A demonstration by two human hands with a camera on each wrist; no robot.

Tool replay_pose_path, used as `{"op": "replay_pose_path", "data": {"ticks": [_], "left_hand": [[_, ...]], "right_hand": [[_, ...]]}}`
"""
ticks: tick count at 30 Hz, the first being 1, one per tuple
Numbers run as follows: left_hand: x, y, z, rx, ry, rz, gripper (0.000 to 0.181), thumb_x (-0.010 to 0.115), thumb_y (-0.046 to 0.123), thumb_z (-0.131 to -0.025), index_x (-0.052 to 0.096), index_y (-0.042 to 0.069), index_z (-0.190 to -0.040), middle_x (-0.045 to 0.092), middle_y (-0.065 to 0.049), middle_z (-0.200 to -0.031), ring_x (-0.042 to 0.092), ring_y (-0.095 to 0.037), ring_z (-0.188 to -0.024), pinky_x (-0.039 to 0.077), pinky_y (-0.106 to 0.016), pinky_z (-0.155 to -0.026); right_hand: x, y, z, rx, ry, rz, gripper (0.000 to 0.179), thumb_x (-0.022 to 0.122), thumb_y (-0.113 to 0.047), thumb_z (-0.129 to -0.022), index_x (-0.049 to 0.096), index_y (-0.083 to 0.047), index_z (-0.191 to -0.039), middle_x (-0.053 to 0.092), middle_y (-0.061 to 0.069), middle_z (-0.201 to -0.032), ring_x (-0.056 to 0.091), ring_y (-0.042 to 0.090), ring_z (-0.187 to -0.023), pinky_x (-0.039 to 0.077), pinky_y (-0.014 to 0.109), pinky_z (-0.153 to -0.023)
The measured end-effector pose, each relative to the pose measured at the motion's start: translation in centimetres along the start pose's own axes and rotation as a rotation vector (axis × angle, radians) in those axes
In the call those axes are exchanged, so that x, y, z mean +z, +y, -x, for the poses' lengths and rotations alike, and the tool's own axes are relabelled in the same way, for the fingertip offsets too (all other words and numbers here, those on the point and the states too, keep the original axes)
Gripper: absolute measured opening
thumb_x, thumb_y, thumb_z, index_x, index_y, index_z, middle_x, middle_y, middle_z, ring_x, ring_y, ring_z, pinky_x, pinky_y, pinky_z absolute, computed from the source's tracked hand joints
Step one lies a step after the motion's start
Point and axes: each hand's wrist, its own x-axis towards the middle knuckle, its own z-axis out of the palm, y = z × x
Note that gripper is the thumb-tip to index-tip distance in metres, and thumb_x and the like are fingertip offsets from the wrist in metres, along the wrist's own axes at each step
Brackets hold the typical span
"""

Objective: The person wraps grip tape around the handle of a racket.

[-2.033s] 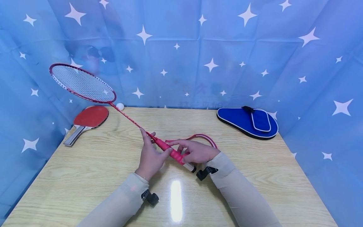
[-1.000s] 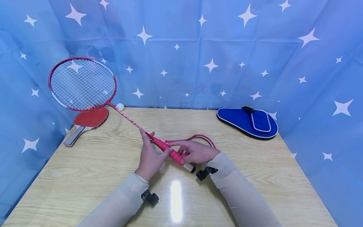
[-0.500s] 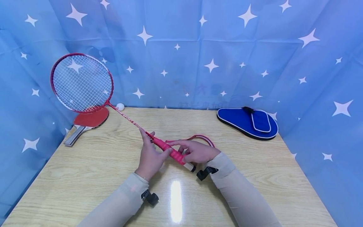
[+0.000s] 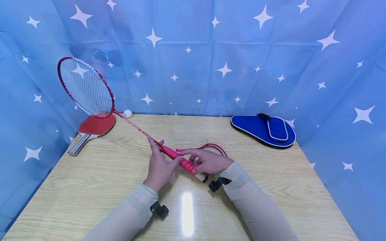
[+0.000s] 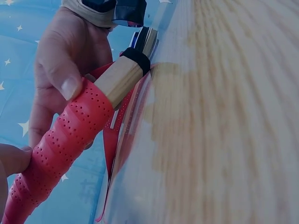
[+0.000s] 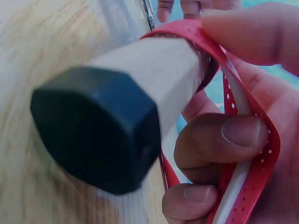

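Note:
A red badminton racket (image 4: pixel 132 125) slants up to the left above the table, its strung head raised. My left hand (image 4: pixel 159 169) holds it where shaft meets handle, fingers beyond the shaft and thumb on the pink-red wrap. Perforated grip tape (image 5: pixel 70 135) covers most of the handle in overlapping turns. Near the butt, bare wood (image 6: pixel 163 65) and a black end cap (image 6: pixel 93 135) show. My right hand (image 4: pixel 209 161) grips the tape's loose strip in curled fingers, its thumb at the wrap's lower edge. The strip's free length (image 4: pixel 215 145) loops behind that hand.
A red table tennis bat (image 4: pixel 96 125) lies at the back left of the wooden table (image 4: pixel 120 167), beside a white ball (image 4: pixel 128 113). At the back right lies a blue bat case (image 4: pixel 253 125). A starry blue curtain (image 4: pixel 193 77) encloses the back and sides.
The racket has rolled about its shaft: its head went from lying nearly flat to facing the camera, and now appears narrower and steeper. Both hands have stayed nearly in place.

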Motion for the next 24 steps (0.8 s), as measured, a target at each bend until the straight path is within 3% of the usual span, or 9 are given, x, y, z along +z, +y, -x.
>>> {"op": "replay_pose_path", "data": {"ticks": [6,11,16,24], "left_hand": [[-0.08,0.08,-0.07,0.001,-0.003,0.010,0.145,0.091,0.024,-0.084,-0.032,0.028,-0.162,0.039,-0.015,-0.165,0.049,-0.037,-0.144,0.047,-0.051,-0.114],[-0.04,0.13,-0.08,0.000,-0.002,0.019,0.145,0.090,0.024,-0.084,-0.032,0.028,-0.162,0.040,-0.015,-0.165,0.049,-0.036,-0.143,0.048,-0.052,-0.113],[-0.07,0.16,-0.01,-0.004,-0.005,0.024,0.146,0.091,0.026,-0.083,-0.032,0.028,-0.162,0.038,-0.015,-0.165,0.045,-0.036,-0.147,0.041,-0.054,-0.120],[-0.11,0.13,-0.03,-0.011,-0.010,0.019,0.145,0.091,0.025,-0.084,-0.031,0.027,-0.162,0.038,-0.015,-0.165,0.047,-0.036,-0.146,0.043,-0.053,-0.118]], "right_hand": [[-0.16,0.16,-0.05,0.005,-0.023,-0.049,0.085,0.074,-0.007,-0.094,0.040,-0.046,-0.161,0.066,-0.001,-0.130,0.065,0.024,-0.109,0.061,0.040,-0.071],[-0.14,0.10,0.02,0.012,-0.022,-0.054,0.087,0.076,-0.007,-0.092,0.040,-0.045,-0.161,0.067,0.001,-0.126,0.067,0.026,-0.105,0.061,0.041,-0.072],[-0.04,0.04,0.06,-0.002,-0.010,-0.026,0.088,0.079,-0.008,-0.092,0.039,-0.041,-0.163,0.066,0.002,-0.121,0.067,0.026,-0.106,0.062,0.041,-0.075],[-0.01,-0.02,0.03,0.002,-0.011,-0.038,0.086,0.077,-0.008,-0.092,0.040,-0.042,-0.162,0.065,0.001,-0.122,0.066,0.029,-0.104,0.061,0.042,-0.072]]}}
